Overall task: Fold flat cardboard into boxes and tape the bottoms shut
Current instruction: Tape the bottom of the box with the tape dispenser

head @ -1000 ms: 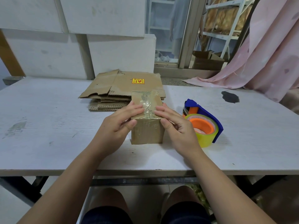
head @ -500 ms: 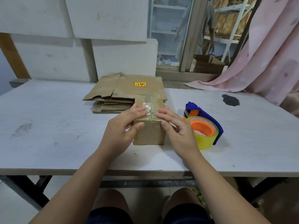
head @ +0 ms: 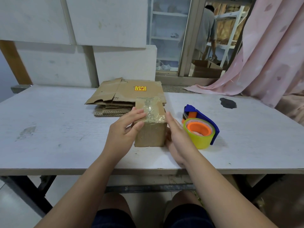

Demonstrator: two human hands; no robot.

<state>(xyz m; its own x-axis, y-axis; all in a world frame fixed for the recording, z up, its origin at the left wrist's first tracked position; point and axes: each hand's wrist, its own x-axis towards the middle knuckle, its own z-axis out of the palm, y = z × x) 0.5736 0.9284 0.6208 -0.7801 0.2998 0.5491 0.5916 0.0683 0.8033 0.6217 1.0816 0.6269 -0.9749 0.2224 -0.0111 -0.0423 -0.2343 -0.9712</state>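
Head view: small brown box [head: 150,132] stands on the white table [head: 49,129], near the front edge, roughly centre. Clear tape [head: 150,111] runs across its top face and down over the front edge. Left hand [head: 125,130] grips the box at its top left edge, fingers lying on the top, thumb on the front face. Right hand [head: 178,135] is flat against the box's right side, fingers straight, not curled round anything. Tape dispenser [head: 201,129], blue frame with a yellow roll on an orange core, sits just beside the right hand, on its right. Stack of flat cardboard [head: 125,96] lies directly behind the box, the top sheet carrying a yellow and red label. Dark stain [head: 227,102] on the table further right. Pink curtain [head: 271,55] hangs at the right. Through the doorway behind, another person [head: 207,30] stands at shelving, with an open carton [head: 205,68] below.
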